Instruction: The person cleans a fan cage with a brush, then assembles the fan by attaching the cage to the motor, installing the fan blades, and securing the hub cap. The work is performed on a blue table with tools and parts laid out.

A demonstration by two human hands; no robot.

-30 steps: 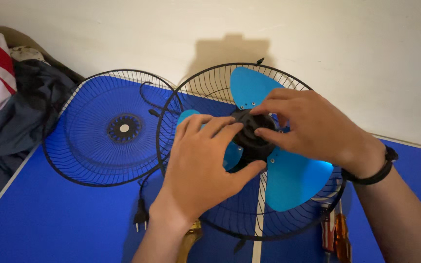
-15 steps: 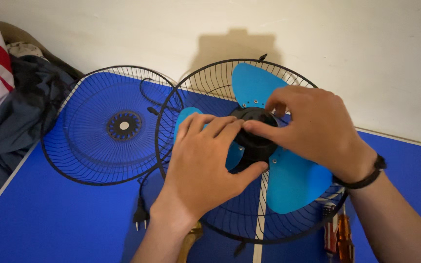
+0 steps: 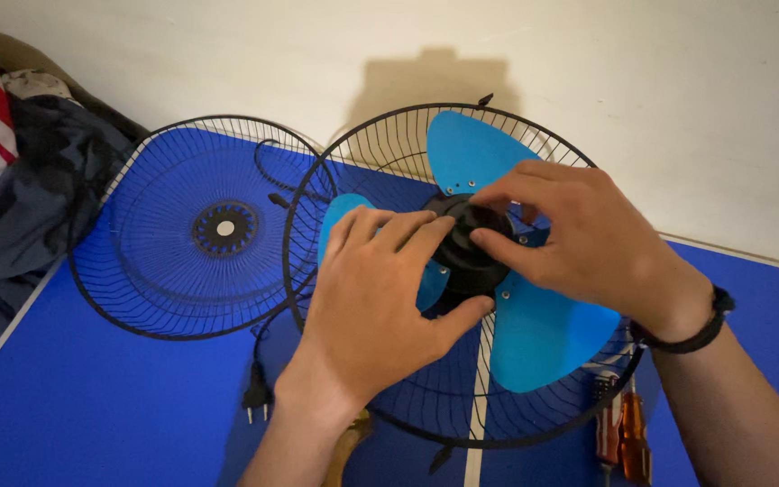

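Fan lies face-up on the blue table (image 3: 92, 406), rear grille (image 3: 380, 162) beneath, three light-blue blades (image 3: 543, 334) exposed; black hub (image 3: 466, 261) at the centre of the blades.

Left hand (image 3: 376, 302): palm down over the nearer-left blade, fingers spread and laid onto the hub's left edge, thumb hooked under its lower rim; a loose bracing hold on hub and blade, not a closed fist.

Right hand (image 3: 579, 234): arched over the hub from the right; thumb and forefinger pinched narrow on the small black cap (image 3: 489, 221) at the hub's top; other fingers curled above it; dark band at the wrist.

Detached front grille (image 3: 196, 230): flat on the table to the left, its rim overlapping or touching the rear grille's rim, cannot tell which; round centre badge visible.

Black cord (image 3: 272, 176) loops between the two grilles; plug (image 3: 255, 397) rests on the table below, near the left forearm.

Screwdrivers (image 3: 619, 433), orange and red handles, lie side by side at the lower right, partly under the rear grille's rim.

Pile of dark and red-and-white cloth (image 3: 2, 162) off the table's left edge; pale wall (image 3: 227, 63) behind.
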